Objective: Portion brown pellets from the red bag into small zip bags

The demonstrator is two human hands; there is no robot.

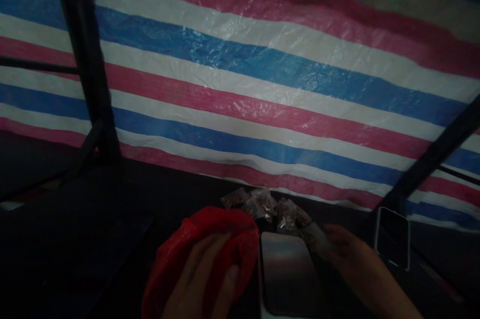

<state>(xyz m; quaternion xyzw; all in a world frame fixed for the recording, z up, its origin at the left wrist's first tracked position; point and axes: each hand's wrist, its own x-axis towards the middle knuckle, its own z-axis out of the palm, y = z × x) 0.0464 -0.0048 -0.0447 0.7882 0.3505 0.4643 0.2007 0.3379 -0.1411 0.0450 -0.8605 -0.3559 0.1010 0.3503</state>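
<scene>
A red plastic bag [168,254] lies at the lower middle, its mouth gaping. My left hand [202,274] reaches into that mouth, fingers stretched and thumb apart; no object shows between them. At the right, my right hand [348,259] has its fingers closed on a small clear plastic bag [314,235], somewhat blurred. Several similar small bags with brownish contents [264,205] lie in a row behind. Between my hands sits a pale-edged flat device with a shiny plate [288,274], perhaps a scale.
A phone [393,238] with a dark screen lies to the right of my right hand. Red, white and blue striped sheeting [262,79] hangs behind the dark surface. Dark frame posts stand at the left [84,59] and right [431,159]. The light is dim.
</scene>
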